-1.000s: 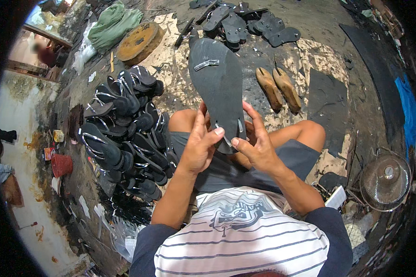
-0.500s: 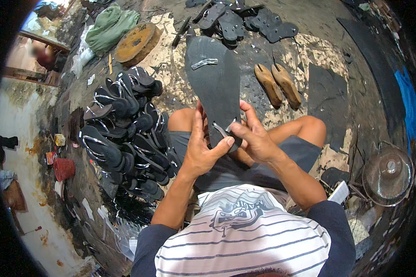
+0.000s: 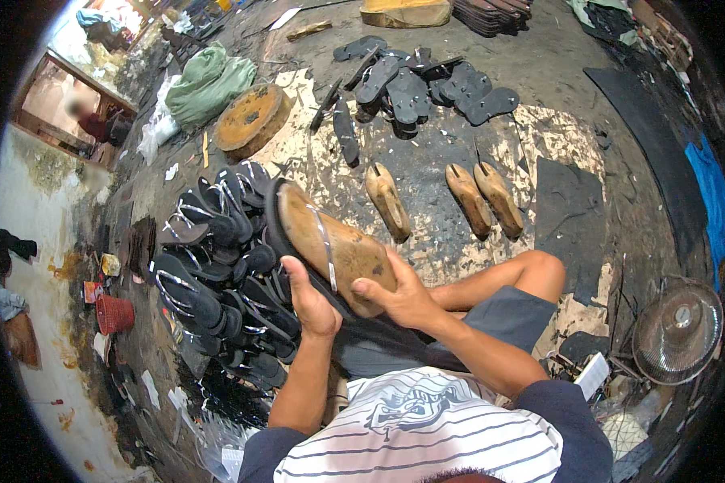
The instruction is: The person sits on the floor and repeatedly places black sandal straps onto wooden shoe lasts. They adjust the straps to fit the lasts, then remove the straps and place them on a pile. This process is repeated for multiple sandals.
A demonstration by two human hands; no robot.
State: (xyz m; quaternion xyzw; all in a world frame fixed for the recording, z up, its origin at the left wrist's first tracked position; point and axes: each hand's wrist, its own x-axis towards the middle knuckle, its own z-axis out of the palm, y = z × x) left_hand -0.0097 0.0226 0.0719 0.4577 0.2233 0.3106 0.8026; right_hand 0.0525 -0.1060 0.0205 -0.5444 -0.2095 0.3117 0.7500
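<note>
A black sandal (image 3: 276,233) with a shiny thin strap is held tilted in front of me, its toe end to the upper left. On top of it sits a wooden shoe last (image 3: 350,256), passing under the strap. My left hand (image 3: 314,307) grips the sandal's left edge, thumb up and fingers mostly hidden beneath. My right hand (image 3: 411,299) closes around the heel end, its thumb pressing on the last. A heap of finished-looking black sandals (image 3: 217,266) lies just left of my left hand.
Three more wooden lasts (image 3: 491,201) lie on the worn mat ahead. Loose black sole pieces (image 3: 411,92) are piled beyond them. A round wooden block (image 3: 252,121) and green sack (image 3: 209,84) stand at far left, a red basket (image 3: 114,314) at left, a fan (image 3: 678,332) at right.
The sandal has gone from underside showing to upper side showing, now with a last under its strap. Both hands moved left with it. The view has tilted up, showing more floor ahead.
</note>
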